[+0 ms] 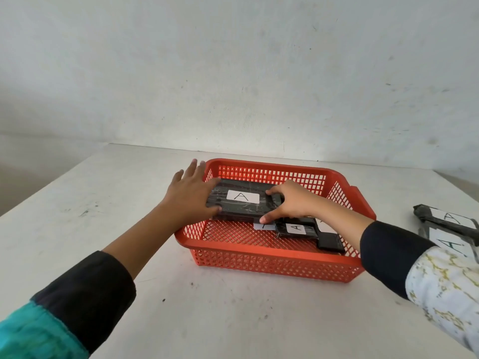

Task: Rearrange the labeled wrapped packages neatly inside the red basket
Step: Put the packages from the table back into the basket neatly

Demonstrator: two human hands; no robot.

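Note:
A red mesh basket [272,263] stands on the white table. Over its back left part lies a large black wrapped package [241,206] with a white label "A". My left hand [189,195] grips the package's left edge, thumb along the front, fingers spread past the basket's rim. My right hand [290,203] grips its right end. Below the right hand, smaller black packages labeled "A" [296,230] lie on the basket floor at the right, partly hidden by my wrist. A white label [264,226] peeks out from under the large package.
Two more grey-black wrapped packages with "A" labels [451,226] lie on the table right of the basket, near the table's right edge. A white wall stands right behind the table. The table's left edge runs diagonally at the left.

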